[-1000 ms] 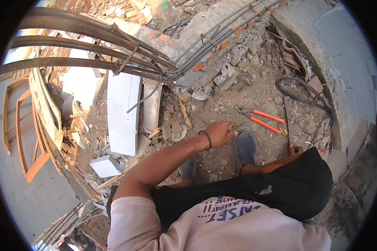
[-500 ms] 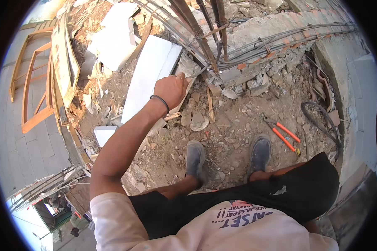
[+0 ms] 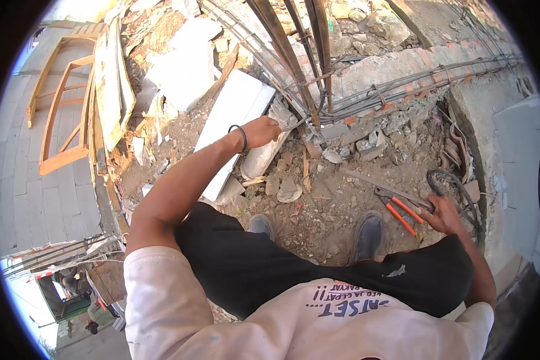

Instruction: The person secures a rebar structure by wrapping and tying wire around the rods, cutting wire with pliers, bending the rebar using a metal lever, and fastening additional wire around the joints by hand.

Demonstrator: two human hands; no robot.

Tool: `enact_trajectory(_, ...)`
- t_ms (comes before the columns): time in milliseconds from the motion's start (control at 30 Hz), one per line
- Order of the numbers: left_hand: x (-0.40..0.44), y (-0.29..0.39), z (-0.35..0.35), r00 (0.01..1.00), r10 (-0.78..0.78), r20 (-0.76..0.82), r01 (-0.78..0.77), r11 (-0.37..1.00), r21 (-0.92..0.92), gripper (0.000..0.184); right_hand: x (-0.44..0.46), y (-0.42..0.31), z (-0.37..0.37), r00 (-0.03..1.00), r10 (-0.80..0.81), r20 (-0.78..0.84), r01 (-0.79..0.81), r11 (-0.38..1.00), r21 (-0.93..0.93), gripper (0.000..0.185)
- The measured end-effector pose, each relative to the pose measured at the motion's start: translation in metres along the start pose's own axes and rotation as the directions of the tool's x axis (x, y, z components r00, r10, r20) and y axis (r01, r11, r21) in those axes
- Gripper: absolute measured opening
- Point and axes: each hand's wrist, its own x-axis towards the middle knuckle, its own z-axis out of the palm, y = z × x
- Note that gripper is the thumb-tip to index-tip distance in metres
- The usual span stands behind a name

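My left hand (image 3: 263, 132) is closed round the end of a bent steel rebar (image 3: 295, 125) by the foot of the upright bars. On the right, my right hand (image 3: 443, 215) grips a long, narrow, rusty metal bar (image 3: 390, 187) by one end. The bar slants up and left above the dirt; its exact kind is unclear. Just below it lie orange-handled pliers (image 3: 401, 221) on the ground, their jaws partly behind the bar.
Upright rebars (image 3: 319, 60) rise at the top centre, beside horizontal rebars (image 3: 408, 81) along a broken brick footing. White boards (image 3: 234, 114) and wooden frames (image 3: 63, 114) lie left. A black hose-like coil (image 3: 462, 186) rests near the right wall. Rubble surrounds my shoes (image 3: 368, 237).
My right hand has come into view with the metal bar, over the pliers. My left hand remains at the rebar end while the view has shifted and my legs have bent.
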Motion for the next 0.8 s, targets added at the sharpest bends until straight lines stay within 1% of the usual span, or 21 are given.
enact_trajectory(33,0.002,0.003,-0.006,0.989,-0.110,0.098,0.120,0.987,-0.104,0.042,0.012,-0.012,-0.003,1.000,0.002,-0.010,-0.002,1.000,-0.011,0.052)
enact_trajectory(67,0.002,0.004,-0.009,0.956,-0.206,0.209,0.248,0.948,-0.198,0.041,0.024,-0.024,-0.003,1.000,-0.030,-0.007,0.030,0.999,-0.026,0.055)
enact_trajectory(100,0.000,0.004,-0.009,0.958,-0.198,0.205,0.241,0.947,-0.211,0.041,0.032,-0.036,-0.002,0.998,-0.060,0.003,0.060,0.997,-0.042,0.059)
enact_trajectory(133,-0.002,0.004,-0.008,0.976,-0.139,0.171,0.168,0.970,-0.175,0.040,0.039,-0.049,-0.003,0.998,-0.057,0.005,0.057,0.997,-0.058,0.059)
enact_trajectory(167,-0.004,0.000,-0.007,0.988,-0.074,0.135,0.092,0.987,-0.134,0.039,0.045,-0.063,-0.003,0.999,-0.033,0.027,0.034,0.999,-0.020,0.059)
enact_trajectory(200,-0.003,-0.003,-0.005,0.990,-0.062,0.127,0.080,0.987,-0.142,0.039,0.050,-0.076,-0.004,0.999,-0.009,0.047,0.008,1.000,0.019,0.060)
enact_trajectory(233,-0.004,-0.007,0.000,0.999,0.006,0.054,0.001,0.992,-0.124,0.038,0.052,-0.089,-0.005,0.998,-0.011,0.062,0.008,0.998,0.055,0.060)
enact_trajectory(267,-0.006,-0.010,0.003,0.997,0.075,-0.015,-0.076,0.992,-0.104,0.036,0.055,-0.095,-0.002,0.998,-0.001,0.059,-0.002,0.999,0.042,0.060)
enact_trajectory(300,-0.008,-0.015,0.004,0.986,0.157,-0.048,-0.161,0.983,-0.091,0.034,0.059,-0.100,0.004,1.000,-0.012,0.022,0.011,0.999,0.054,0.061)
enact_trajectory(333,-0.009,-0.019,0.004,0.985,0.168,-0.045,-0.172,0.980,-0.100,0.034,0.061,-0.104,0.012,1.000,-0.021,-0.016,0.022,0.998,0.067,0.061)
enact_trajectory(367,-0.015,-0.017,-0.001,0.983,0.182,-0.037,-0.185,0.979,-0.084,0.034,0.063,-0.106,0.019,1.000,-0.006,-0.015,0.007,0.998,0.063,0.061)
enact_trajectory(433,-0.024,-0.020,-0.008,0.977,0.210,-0.030,-0.211,0.975,-0.062,0.034,0.069,-0.112,0.027,0.997,0.020,-0.070,-0.013,0.995,0.102,0.062)
enact_trajectory(467,-0.027,-0.023,-0.009,0.979,0.197,-0.047,-0.200,0.976,-0.084,0.034,0.071,-0.120,0.027,0.996,0.031,-0.087,-0.022,0.994,0.103,0.062)
enact_trajectory(500,-0.029,-0.026,-0.008,0.981,0.187,-0.055,-0.192,0.976,-0.108,0.035,0.070,-0.128,0.029,0.994,0.067,-0.091,-0.058,0.994,0.091,0.062)
enact_trajectory(533,-0.029,-0.028,-0.006,0.977,0.210,-0.039,-0.213,0.972,-0.105,0.035,0.067,-0.135,0.034,0.990,0.108,-0.089,-0.101,0.991,0.082,0.062)
enact_trajectory(600,-0.027,-0.033,0.001,0.958,0.252,-0.138,-0.263,0.963,-0.063,0.036,0.060,-0.154,0.041,0.979,0.181,-0.090,-0.170,0.978,0.118,0.062)
enact_trajectory(633,-0.025,-0.036,0.006,0.958,0.239,-0.160,-0.252,0.965,-0.071,0.037,0.056,-0.163,0.046,0.971,0.224,-0.082,-0.211,0.967,0.146,0.062)
enact_trajectory(667,-0.024,-0.036,0.007,0.955,0.258,-0.146,-0.271,0.960,-0.073,0.037,0.054,-0.168,0.054,0.965,0.247,-0.087,-0.232,0.961,0.152,0.062)
enact_trajectory(733,-0.022,-0.038,0.007,0.953,0.253,-0.167,-0.269,0.960,-0.082,0.038,0.049,-0.177,0.078,0.957,0.264,-0.120,-0.234,0.948,0.217,0.061)
enact_trajectory(800,-0.025,-0.036,0.004,0.958,0.255,-0.134,-0.269,0.959,-0.091,0.038,0.046,-0.185,0.106,0.953,0.277,-0.123,-0.243,0.940,0.239,0.059)
